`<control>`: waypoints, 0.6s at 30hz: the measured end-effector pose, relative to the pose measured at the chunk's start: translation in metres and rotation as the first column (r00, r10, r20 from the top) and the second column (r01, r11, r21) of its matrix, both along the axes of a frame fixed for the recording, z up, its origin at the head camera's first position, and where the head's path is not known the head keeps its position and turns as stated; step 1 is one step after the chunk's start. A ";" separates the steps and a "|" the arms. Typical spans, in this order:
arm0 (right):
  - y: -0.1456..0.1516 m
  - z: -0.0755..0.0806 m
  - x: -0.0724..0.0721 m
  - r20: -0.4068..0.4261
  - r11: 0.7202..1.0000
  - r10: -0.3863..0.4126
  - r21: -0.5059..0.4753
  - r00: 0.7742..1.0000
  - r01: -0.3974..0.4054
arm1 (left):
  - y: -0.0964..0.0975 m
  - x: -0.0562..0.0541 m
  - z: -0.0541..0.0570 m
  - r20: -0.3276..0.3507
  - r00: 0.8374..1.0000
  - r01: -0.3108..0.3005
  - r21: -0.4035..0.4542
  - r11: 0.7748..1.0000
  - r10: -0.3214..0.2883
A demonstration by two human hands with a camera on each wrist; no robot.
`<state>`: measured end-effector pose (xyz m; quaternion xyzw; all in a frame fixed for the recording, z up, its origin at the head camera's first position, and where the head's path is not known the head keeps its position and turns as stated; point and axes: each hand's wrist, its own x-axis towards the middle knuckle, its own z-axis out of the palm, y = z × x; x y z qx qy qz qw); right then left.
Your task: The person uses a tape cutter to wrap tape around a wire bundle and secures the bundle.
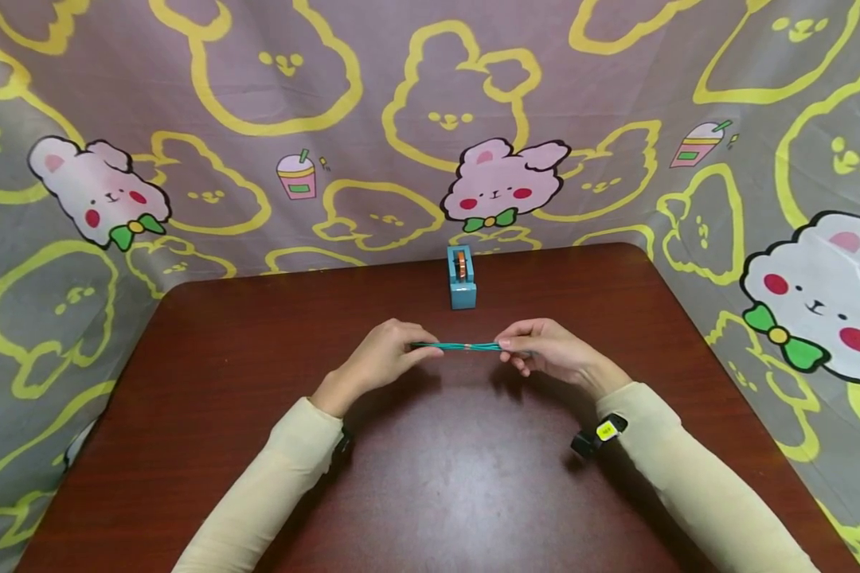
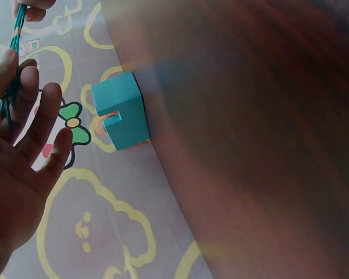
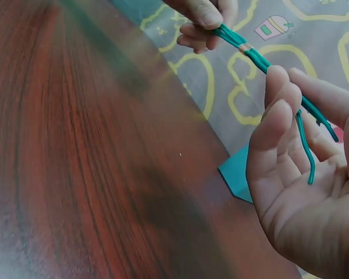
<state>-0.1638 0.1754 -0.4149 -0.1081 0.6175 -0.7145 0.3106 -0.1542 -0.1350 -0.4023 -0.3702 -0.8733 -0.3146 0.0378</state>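
Note:
A bundle of thin green wires (image 1: pixel 450 346) is stretched level between both hands above the table. A narrow orange-brown band (image 3: pixel 245 47) wraps its middle. My left hand (image 1: pixel 387 352) pinches one end between thumb and fingers. At the other end, my right hand (image 1: pixel 555 354) pinches the bundle with thumb and fingertips. Loose wire ends (image 3: pixel 305 148) splay out past the right fingers in the right wrist view. Just beyond the hands stands a blue tape dispenser (image 1: pixel 463 297) with an orange-brown roll (image 1: pixel 462 264) in it.
The dark red-brown wooden table (image 1: pixel 215 414) has rounded far corners. A patterned cloth (image 1: pixel 373 143) with cartoon rabbits hangs behind it and along both sides. A dark wrist device with a yellow screen (image 1: pixel 607 430) sits at the right cuff.

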 end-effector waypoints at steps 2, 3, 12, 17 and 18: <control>0.003 0.000 0.001 -0.005 1.000 -0.023 0.008 1.000 0.023 | -0.001 0.002 -0.001 0.060 0.998 -0.036 0.024 0.999 0.035; 0.005 0.000 0.002 -0.008 0.999 -0.035 0.012 0.999 0.035 | -0.002 0.002 -0.001 0.085 0.995 -0.051 0.035 0.998 0.048; 0.021 -0.001 0.008 -0.003 0.997 -0.075 0.013 0.997 0.075 | -0.004 0.006 -0.006 0.207 0.976 -0.084 0.114 0.990 0.059; 0.026 -0.001 0.012 0.007 0.998 -0.070 -0.001 0.998 0.070 | -0.004 0.009 -0.007 0.222 0.973 -0.090 0.155 0.984 0.054; 0.027 -0.001 0.012 0.009 0.998 -0.069 -0.004 0.998 0.069 | -0.004 0.009 -0.008 0.226 0.973 -0.091 0.162 0.983 0.052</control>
